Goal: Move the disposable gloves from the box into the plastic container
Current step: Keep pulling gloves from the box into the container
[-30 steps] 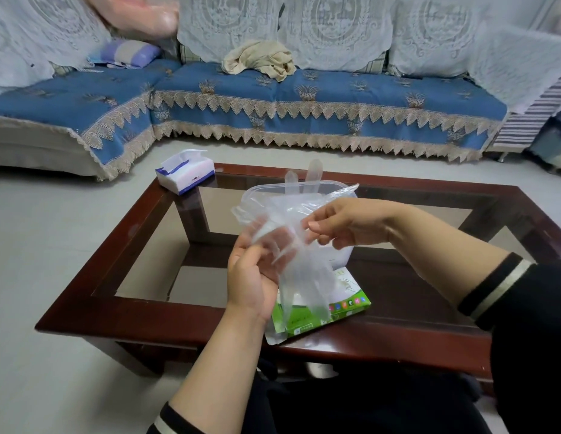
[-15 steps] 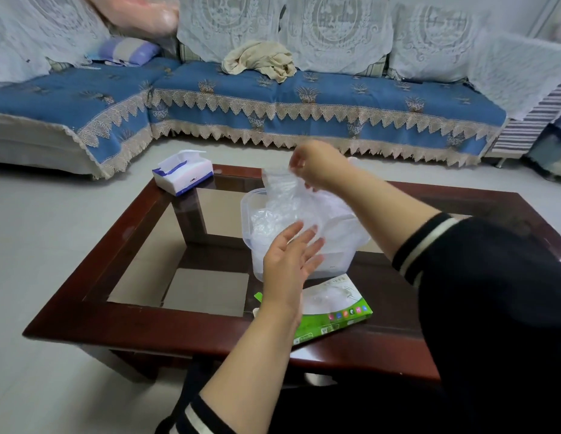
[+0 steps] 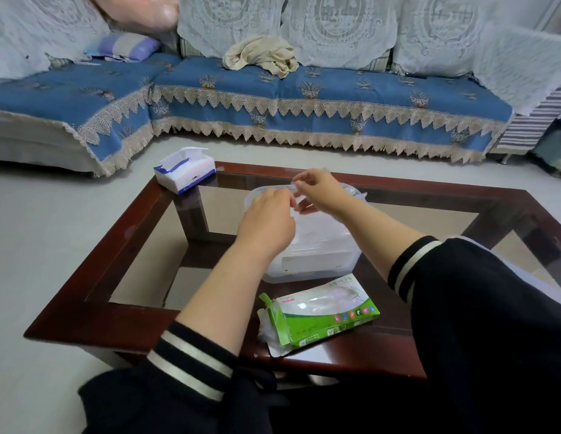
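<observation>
A translucent plastic container [image 3: 307,270] stands on the glass-topped coffee table [image 3: 116,321], with clear film gloves inside it. Both of my hands hover over its far half. My right hand [image 3: 318,191] pinches a clear disposable glove [image 3: 304,204] at the far rim. My left hand [image 3: 268,222] shows its back to me, and its fingertips meet the same glove beside the right fingers. The green glove box [image 3: 327,319] lies flat at the near table edge. Its left flap is open and clear gloves [image 3: 266,328] stick out of it.
A white and blue tissue box [image 3: 185,172] sits on the table's far left corner. A blue sofa [image 3: 304,98] with lace trim and a beige cloth [image 3: 263,56] runs along the back. Pale floor surrounds the table.
My right hand came down from above the container to its far rim with the glove. My left hand moved from the gloves at the near side to meet the right hand.
</observation>
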A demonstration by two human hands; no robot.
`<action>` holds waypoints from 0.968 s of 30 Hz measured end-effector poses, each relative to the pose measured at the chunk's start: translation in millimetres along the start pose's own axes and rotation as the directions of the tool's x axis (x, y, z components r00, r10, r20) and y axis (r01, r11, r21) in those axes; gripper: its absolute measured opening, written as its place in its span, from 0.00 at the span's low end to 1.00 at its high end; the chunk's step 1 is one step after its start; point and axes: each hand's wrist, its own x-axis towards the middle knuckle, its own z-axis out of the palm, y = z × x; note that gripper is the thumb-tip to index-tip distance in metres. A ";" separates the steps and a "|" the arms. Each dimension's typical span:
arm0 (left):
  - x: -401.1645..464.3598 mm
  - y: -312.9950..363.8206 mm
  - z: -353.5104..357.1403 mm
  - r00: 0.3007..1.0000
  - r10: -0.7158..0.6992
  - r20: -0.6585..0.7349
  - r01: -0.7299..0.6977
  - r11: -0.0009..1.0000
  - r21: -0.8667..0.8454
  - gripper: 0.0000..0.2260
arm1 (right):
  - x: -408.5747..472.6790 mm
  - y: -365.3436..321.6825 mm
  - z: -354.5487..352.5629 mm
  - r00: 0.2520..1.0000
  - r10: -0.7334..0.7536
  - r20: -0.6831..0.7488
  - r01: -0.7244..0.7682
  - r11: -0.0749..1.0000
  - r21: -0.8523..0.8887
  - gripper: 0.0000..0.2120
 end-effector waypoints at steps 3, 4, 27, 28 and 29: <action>12.2 1.2 -4.0 0.993 0.069 0.099 -0.083 0.985 0.149 0.16 | -17.3 -12.1 -36.5 0.996 -0.063 -0.056 0.058 0.995 -0.080 0.13; 15.3 1.3 -5.2 0.989 0.084 0.123 -0.106 0.976 0.189 0.17 | -22.8 -15.7 -48.5 0.995 -0.092 -0.043 0.080 0.973 -0.218 0.13; 50.2 -0.9 29.9 0.807 -0.252 0.534 -0.050 0.871 0.488 0.21 | -10.4 47.2 -27.8 0.833 0.462 0.303 -0.022 0.576 -0.817 0.24; 49.1 0.2 25.3 0.833 -0.212 0.511 -0.062 0.882 0.467 0.20 | -13.0 41.2 -32.8 0.887 0.368 0.279 0.016 0.580 -0.815 0.21; 47.2 2.5 22.1 0.867 -0.166 0.470 -0.065 0.897 0.437 0.18 | -19.0 33.1 -38.2 0.933 0.273 0.233 0.022 0.606 -0.795 0.18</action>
